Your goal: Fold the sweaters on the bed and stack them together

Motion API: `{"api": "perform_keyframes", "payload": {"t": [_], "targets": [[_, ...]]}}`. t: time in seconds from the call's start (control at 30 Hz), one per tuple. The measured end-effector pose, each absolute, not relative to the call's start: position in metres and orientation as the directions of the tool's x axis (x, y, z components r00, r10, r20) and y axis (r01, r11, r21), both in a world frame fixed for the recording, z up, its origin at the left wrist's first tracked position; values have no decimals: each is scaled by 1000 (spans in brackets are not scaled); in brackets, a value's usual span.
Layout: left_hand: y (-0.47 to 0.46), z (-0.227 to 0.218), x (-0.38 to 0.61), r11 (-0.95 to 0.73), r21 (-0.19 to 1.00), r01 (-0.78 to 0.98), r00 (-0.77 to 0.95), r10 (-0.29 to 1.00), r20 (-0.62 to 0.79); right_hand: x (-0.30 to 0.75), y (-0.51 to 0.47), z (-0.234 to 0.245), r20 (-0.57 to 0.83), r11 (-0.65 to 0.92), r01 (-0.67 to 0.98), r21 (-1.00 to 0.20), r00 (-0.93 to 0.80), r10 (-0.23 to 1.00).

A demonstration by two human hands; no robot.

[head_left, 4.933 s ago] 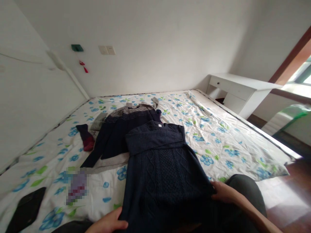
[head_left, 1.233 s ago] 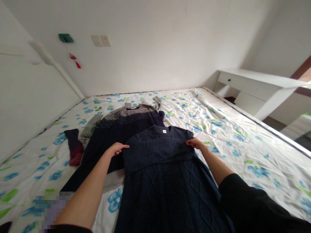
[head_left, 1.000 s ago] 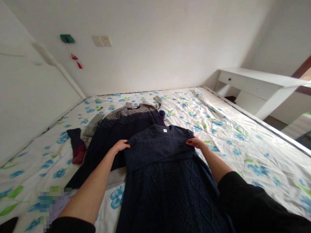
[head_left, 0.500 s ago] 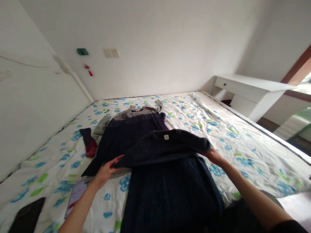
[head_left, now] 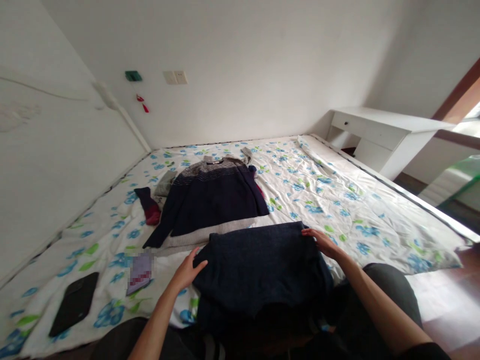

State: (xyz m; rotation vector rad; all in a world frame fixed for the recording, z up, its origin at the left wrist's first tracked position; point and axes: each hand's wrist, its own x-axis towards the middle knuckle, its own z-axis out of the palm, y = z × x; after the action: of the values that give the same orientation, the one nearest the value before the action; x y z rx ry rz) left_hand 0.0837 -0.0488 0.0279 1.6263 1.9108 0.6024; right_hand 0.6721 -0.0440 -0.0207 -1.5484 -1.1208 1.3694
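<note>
A dark navy sweater (head_left: 258,265) lies folded over in front of me, its upper part on the bed and its lower part hanging in shadow toward my knees. At its left edge is my left hand (head_left: 187,272), thumb and fingers apart, with the thumb touching the cloth. My right hand (head_left: 324,243) rests at the upper right corner, its fingers stretched out over the fabric. Beyond it, a second sweater (head_left: 221,192), grey at the shoulders and navy below with a pale hem, is spread flat with its neck toward the wall.
Navy and maroon cloth (head_left: 149,206) sticks out left of the spread sweater. A black phone (head_left: 74,305) and a purple packet (head_left: 140,272), partly blurred, lie on the left of the flowered bed sheet (head_left: 360,215). A white desk (head_left: 378,132) stands at the right.
The navy sweater, held up with its collar and label showing, is now down with its fold toward the wall. My hands have come nearer me, the left one opening at its edge.
</note>
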Motion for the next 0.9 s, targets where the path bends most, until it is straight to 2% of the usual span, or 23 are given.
{"api": "perform_keyframes", "payload": {"t": [0.07,0.13,0.2,0.3,0.43,0.53,0.63,0.73,0.83,0.9], "targets": [[-46,30,89,250,636,730,-167,968,-188,668,-42,-29,-318,-339,151,-929,151,936],[-47,37,90,306,692,654,-157,950,-271,667,-40,-37,-310,-358,210,-910,230,923],[-52,46,87,382,773,507,-52,908,-415,670,-39,-43,-331,-378,215,-900,226,916],[-63,55,81,498,786,366,99,819,-565,683,-41,-52,-360,-404,256,-878,200,911],[-62,56,90,496,788,364,4,845,-534,691,-40,-59,-312,-427,495,-757,300,902],[-48,50,107,535,809,243,-35,838,-544,686,-33,-53,-292,-454,541,-708,361,886],[-35,43,123,583,801,138,-12,809,-587,678,-27,-37,-397,-514,446,-732,334,855],[-35,50,134,609,779,147,-10,789,-615,670,-34,-15,-530,-558,232,-797,175,830],[-51,79,139,565,821,87,10,823,-567,671,-57,11,-478,-482,4,-876,113,871],[-69,106,138,521,854,13,28,853,-521,678,-79,36,-398,-393,-65,-917,122,909]]}}
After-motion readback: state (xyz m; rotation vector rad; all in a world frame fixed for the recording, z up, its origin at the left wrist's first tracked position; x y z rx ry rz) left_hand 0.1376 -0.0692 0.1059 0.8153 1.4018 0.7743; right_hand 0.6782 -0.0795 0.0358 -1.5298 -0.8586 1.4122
